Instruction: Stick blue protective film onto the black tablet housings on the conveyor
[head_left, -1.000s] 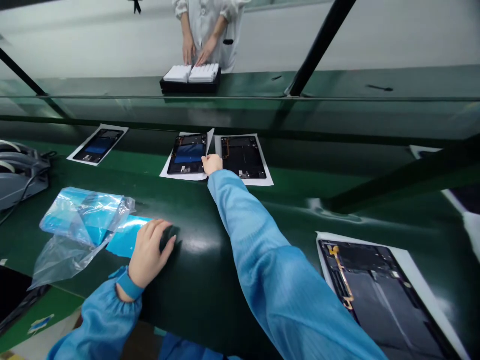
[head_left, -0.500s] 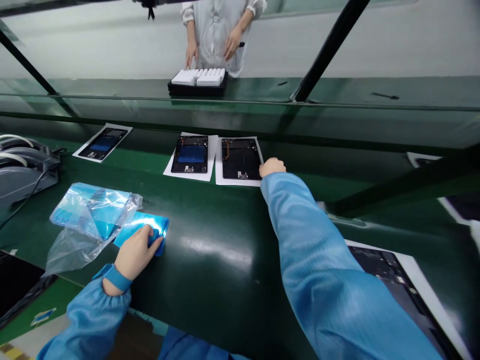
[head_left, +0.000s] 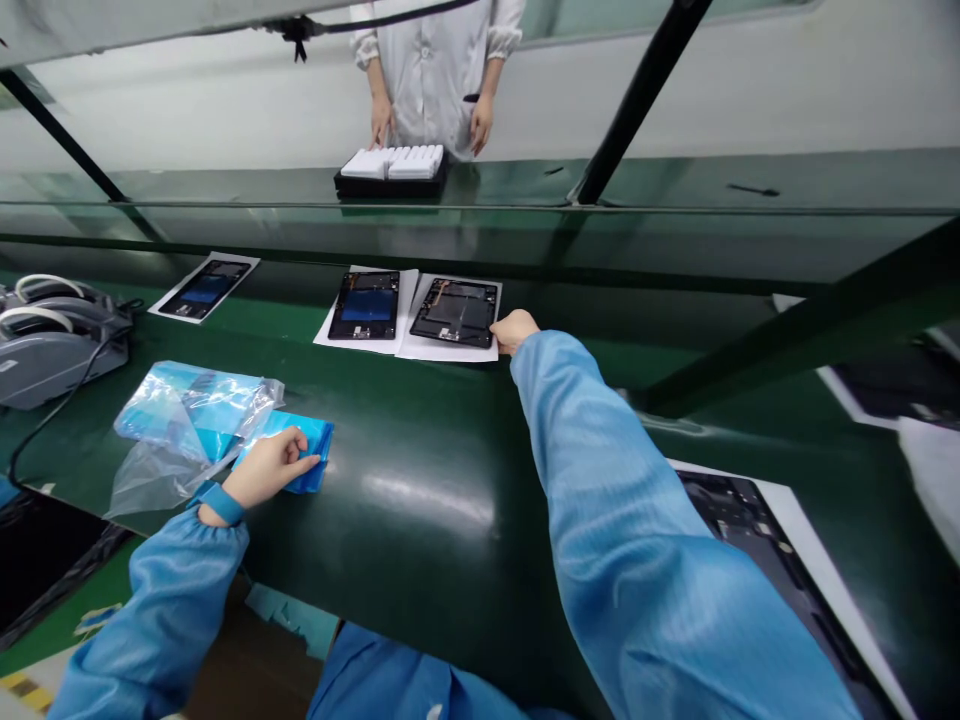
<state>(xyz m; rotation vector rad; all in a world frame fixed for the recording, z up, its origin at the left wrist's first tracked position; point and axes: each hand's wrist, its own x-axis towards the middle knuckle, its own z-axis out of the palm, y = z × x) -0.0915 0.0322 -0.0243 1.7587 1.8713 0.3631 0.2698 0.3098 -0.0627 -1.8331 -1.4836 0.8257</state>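
My right hand [head_left: 515,330] is closed on the right edge of an open-backed tablet [head_left: 459,312], dark, with an orange ribbon cable inside. The tablet sits askew and appears slightly lifted over its white sheet [head_left: 420,347]. On its left lies a second tablet [head_left: 365,306] with a blue patch in the middle, on its own white sheet. My left hand [head_left: 271,464] rests on a stack of shiny blue film sheets [head_left: 321,440], thumb and forefinger pinched at the top. The stack sticks out of a clear plastic bag [head_left: 161,470] holding more blue film.
A grey tape dispenser [head_left: 56,345] with a cable stands at the left. Another tablet [head_left: 206,288] lies at the back left, and one [head_left: 765,560] lies under my right sleeve. Across the glass divider a person in white [head_left: 431,70] stands behind a black tray [head_left: 390,186] of white pieces.
My right hand has taken the tablet's edge, and the tablet has turned and tilted on its sheet. My left hand stays at the blue film. The person opposite has lowered one hand.
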